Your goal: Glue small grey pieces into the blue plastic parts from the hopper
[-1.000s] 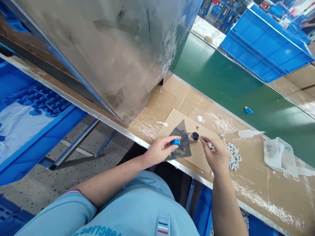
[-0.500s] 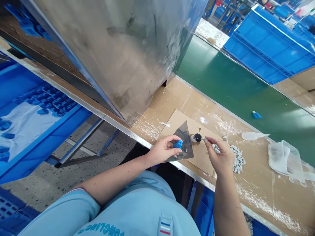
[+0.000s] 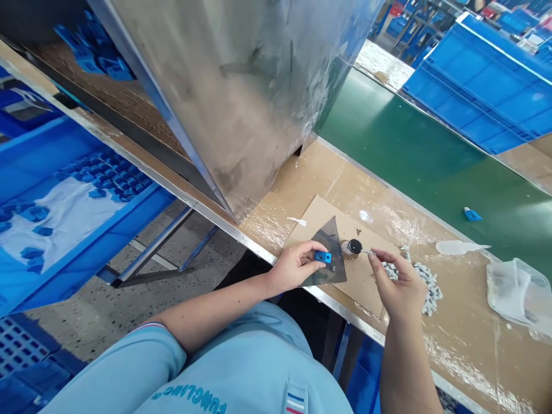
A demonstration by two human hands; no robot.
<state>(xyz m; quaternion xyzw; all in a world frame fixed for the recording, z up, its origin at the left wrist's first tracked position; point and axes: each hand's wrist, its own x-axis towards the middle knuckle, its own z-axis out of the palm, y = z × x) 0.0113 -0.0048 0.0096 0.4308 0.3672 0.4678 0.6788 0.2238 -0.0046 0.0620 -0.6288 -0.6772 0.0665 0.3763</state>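
Note:
My left hand (image 3: 297, 263) pinches a small blue plastic block (image 3: 323, 257) with holes in its face, above a dark flat sheet (image 3: 334, 276). In my right hand (image 3: 399, 282), thumb and fingertips close on a small thin grey piece (image 3: 368, 252), which points left at a small jar (image 3: 351, 247) with a black top. Whether the piece touches the jar I cannot tell. Under them lies a cardboard piece (image 3: 313, 215). A heap of small grey parts (image 3: 426, 282) lies beside and partly behind my right hand.
A large metal box (image 3: 259, 115) stands at the left on the bench. Behind runs a green belt (image 3: 388, 138) carrying a blue piece (image 3: 472, 214). A white bottle (image 3: 459, 247) and clear tub (image 3: 517, 290) lie right. A blue tray (image 3: 142, 210) of blue parts stands left.
The view has shifted, so the scene sits further right. The blue block has turned in my left fingers and shows its holed face. My right hand has drawn slightly away from the jar.

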